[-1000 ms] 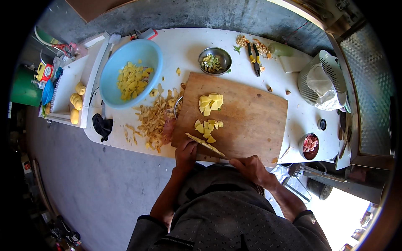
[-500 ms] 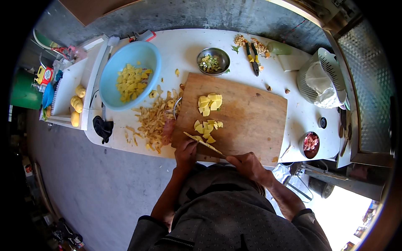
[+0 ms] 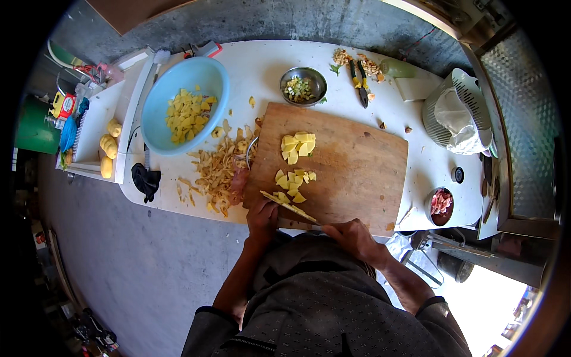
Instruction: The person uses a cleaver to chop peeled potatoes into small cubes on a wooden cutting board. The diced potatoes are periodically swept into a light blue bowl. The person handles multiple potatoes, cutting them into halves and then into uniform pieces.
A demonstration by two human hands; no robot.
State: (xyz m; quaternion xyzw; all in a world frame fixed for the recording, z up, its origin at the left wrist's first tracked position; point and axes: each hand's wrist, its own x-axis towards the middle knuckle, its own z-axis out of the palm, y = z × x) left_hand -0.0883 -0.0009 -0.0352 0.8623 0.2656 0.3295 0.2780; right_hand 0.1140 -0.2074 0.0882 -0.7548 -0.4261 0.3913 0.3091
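Observation:
My right hand grips a kitchen knife at the near edge of the wooden cutting board. Bits of pale yellow potato cling along its blade, which slants toward the left. My left hand is curled close against the blade at the board's near left corner; whatever its fingers press on is hidden. Just beyond the blade lie loose cut potato pieces. Farther up the board sits a second heap of potato chunks.
Left of the board are potato peelings and a light blue basin of potato pieces. Whole potatoes lie farther left. A metal bowl, pliers, a bowl of meat and a pale basket surround the board.
The knife stays nearly in place, its blade shifting slightly and covering more of the potato beside it. Both hands barely move; the heaps on the board are unchanged.

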